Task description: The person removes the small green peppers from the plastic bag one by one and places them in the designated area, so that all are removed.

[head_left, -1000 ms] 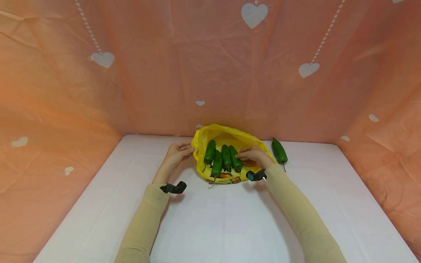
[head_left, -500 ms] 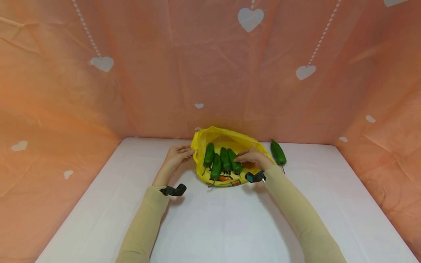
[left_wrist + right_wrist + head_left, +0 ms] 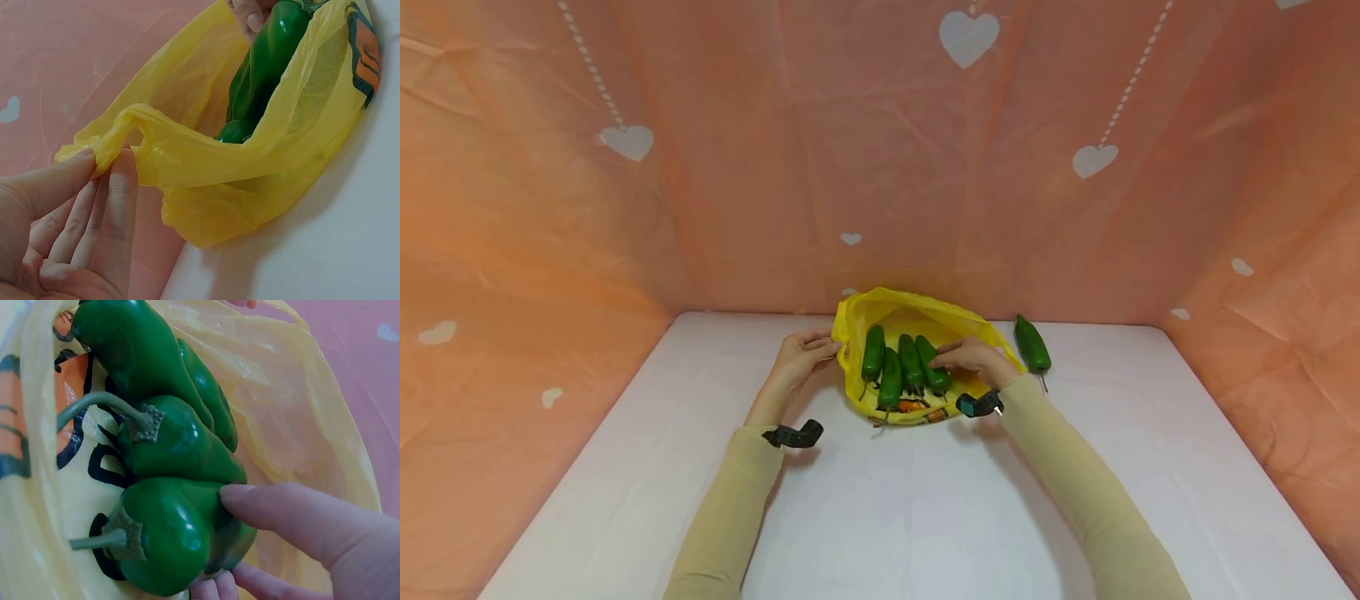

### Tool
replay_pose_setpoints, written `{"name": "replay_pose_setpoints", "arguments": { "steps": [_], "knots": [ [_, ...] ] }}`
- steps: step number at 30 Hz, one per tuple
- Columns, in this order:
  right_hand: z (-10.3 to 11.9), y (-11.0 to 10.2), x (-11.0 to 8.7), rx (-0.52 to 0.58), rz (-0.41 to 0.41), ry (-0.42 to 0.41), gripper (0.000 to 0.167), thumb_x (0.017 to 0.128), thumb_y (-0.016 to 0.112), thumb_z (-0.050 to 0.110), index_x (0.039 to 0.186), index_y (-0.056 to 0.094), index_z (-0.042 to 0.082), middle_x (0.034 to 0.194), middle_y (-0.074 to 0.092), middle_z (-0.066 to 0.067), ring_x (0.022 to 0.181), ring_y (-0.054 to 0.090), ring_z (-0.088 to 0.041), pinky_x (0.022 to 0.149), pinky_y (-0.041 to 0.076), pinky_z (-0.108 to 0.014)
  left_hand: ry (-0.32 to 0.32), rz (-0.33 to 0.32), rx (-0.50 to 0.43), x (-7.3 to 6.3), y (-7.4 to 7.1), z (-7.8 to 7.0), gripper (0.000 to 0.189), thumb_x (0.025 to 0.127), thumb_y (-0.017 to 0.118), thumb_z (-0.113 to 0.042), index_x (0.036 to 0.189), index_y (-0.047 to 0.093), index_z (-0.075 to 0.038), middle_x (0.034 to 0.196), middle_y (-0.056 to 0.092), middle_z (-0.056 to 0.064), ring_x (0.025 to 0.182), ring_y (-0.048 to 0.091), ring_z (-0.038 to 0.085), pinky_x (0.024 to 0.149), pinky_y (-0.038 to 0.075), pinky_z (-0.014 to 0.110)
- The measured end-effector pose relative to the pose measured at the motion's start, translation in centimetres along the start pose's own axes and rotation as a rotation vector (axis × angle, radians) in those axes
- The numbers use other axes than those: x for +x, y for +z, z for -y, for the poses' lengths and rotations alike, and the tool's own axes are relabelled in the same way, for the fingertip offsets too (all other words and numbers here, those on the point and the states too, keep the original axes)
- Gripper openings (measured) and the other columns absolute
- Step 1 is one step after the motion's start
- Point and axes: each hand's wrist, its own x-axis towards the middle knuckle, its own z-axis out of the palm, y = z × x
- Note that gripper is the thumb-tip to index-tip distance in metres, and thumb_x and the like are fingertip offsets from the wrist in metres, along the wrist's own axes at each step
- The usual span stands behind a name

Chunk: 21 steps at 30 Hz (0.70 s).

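A yellow plastic bag (image 3: pixel 951 313) lies with its mouth toward me, several green peppers (image 3: pixel 891 379) side by side inside. On its left, the left hand (image 3: pixel 797 364) pinches a gathered bit of the bag's edge between thumb and fingertips, plain in the left wrist view. Inside the mouth, the right hand (image 3: pixel 976 358) holds the rightmost pepper (image 3: pixel 162 531). Its thumb lies on top of that pepper and the fingers are partly hidden beneath, as the right wrist view shows. A loose green pepper (image 3: pixel 1033 345) rests outside, right of the bag.
The white table (image 3: pixel 880 517) carries the bag and the loose pepper. Behind and at both sides hangs an orange-pink cloth (image 3: pixel 737 167) with white hearts. Each wrist wears a small black camera.
The right hand's fingers have drawn in a little around the rightmost pepper. The left hand keeps its pinch on the bag, and the head view has shifted slightly.
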Motion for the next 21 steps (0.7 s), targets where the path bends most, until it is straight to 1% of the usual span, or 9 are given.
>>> {"name": "replay_pose_setpoints", "arguments": {
  "steps": [2, 4, 8, 10, 12, 14, 16, 18, 21],
  "knots": [
    [0.04, 0.09, 0.01, 0.003, -0.001, 0.005, 0.053, 0.085, 0.073, 0.020, 0.129, 0.056, -0.004, 0.109, 0.058, -0.009, 0.092, 0.052, -0.023, 0.091, 0.047, -0.034, 0.001, -0.003, 0.008, -0.02, -0.04, 0.06, 0.041, 0.090, 0.067, -0.007, 0.128, 0.056, 0.003, 0.110, 0.065, 0.014, 0.089, 0.066, 0.014, 0.090, 0.053, 0.037],
    [0.09, 0.13, -0.04, 0.008, 0.001, 0.006, 0.052, 0.086, 0.073, 0.020, 0.129, 0.056, -0.004, 0.110, 0.057, -0.009, 0.091, 0.052, -0.023, 0.089, 0.047, -0.034, 0.001, -0.005, 0.012, -0.03, -0.09, 0.10, 0.040, 0.090, 0.067, -0.007, 0.128, 0.057, 0.002, 0.110, 0.065, 0.013, 0.089, 0.066, 0.014, 0.091, 0.052, 0.038],
    [0.17, 0.14, -0.27, 0.024, 0.011, -0.006, 0.051, 0.086, 0.072, 0.019, 0.129, 0.057, -0.004, 0.107, 0.058, -0.008, 0.082, 0.050, -0.021, 0.085, 0.046, -0.031, 0.001, -0.003, 0.019, 0.00, -0.22, 0.11, 0.041, 0.090, 0.067, -0.007, 0.128, 0.057, 0.002, 0.109, 0.065, 0.012, 0.088, 0.066, 0.013, 0.091, 0.052, 0.039],
    [0.18, 0.13, -0.35, 0.032, 0.016, -0.019, 0.052, 0.087, 0.072, 0.019, 0.131, 0.055, -0.004, 0.110, 0.058, -0.008, 0.076, 0.049, -0.019, 0.084, 0.046, -0.031, 0.008, 0.002, 0.024, 0.02, -0.28, 0.06, 0.041, 0.090, 0.067, -0.007, 0.129, 0.056, 0.003, 0.109, 0.066, 0.012, 0.088, 0.066, 0.013, 0.091, 0.052, 0.039],
    [0.20, 0.14, -0.39, 0.039, 0.017, -0.021, 0.055, 0.087, 0.071, 0.019, 0.134, 0.053, -0.003, 0.114, 0.057, -0.009, 0.074, 0.049, -0.018, 0.086, 0.046, -0.031, 0.016, 0.008, 0.026, 0.03, -0.35, 0.01, 0.042, 0.091, 0.067, -0.008, 0.130, 0.055, 0.004, 0.109, 0.066, 0.012, 0.088, 0.066, 0.014, 0.092, 0.052, 0.040],
    [0.19, 0.13, -0.43, 0.052, 0.014, -0.017, 0.058, 0.087, 0.071, 0.019, 0.136, 0.049, -0.002, 0.116, 0.055, -0.008, 0.077, 0.050, -0.017, 0.089, 0.047, -0.033, 0.020, 0.009, 0.024, 0.03, -0.41, -0.04, 0.042, 0.091, 0.067, -0.008, 0.129, 0.055, 0.004, 0.110, 0.066, 0.013, 0.089, 0.066, 0.014, 0.092, 0.052, 0.040],
    [0.18, 0.13, -0.47, 0.055, 0.002, -0.004, 0.060, 0.087, 0.072, 0.020, 0.138, 0.048, 0.000, 0.112, 0.054, -0.008, 0.081, 0.051, -0.018, 0.091, 0.048, -0.034, 0.023, 0.010, 0.028, 0.03, -0.50, -0.09, 0.041, 0.091, 0.066, -0.008, 0.129, 0.056, 0.003, 0.111, 0.065, 0.014, 0.089, 0.066, 0.014, 0.092, 0.052, 0.040],
    [0.18, 0.12, -0.49, 0.061, -0.008, 0.006, 0.062, 0.086, 0.073, 0.020, 0.139, 0.047, 0.001, 0.102, 0.054, -0.007, 0.084, 0.051, -0.021, 0.091, 0.048, -0.034, 0.020, 0.008, 0.027, 0.02, -0.57, -0.08, 0.039, 0.091, 0.066, -0.007, 0.128, 0.056, 0.003, 0.111, 0.065, 0.014, 0.089, 0.066, 0.014, 0.092, 0.052, 0.040],
    [0.24, 0.10, -0.54, 0.068, -0.021, 0.007, 0.063, 0.086, 0.073, 0.020, 0.140, 0.046, 0.004, 0.098, 0.053, -0.008, 0.090, 0.051, -0.025, 0.093, 0.047, -0.036, 0.025, 0.009, 0.030, -0.01, -0.71, -0.02, 0.039, 0.092, 0.065, -0.007, 0.128, 0.056, 0.003, 0.113, 0.064, 0.016, 0.089, 0.066, 0.014, 0.092, 0.051, 0.040]
  ]
}}
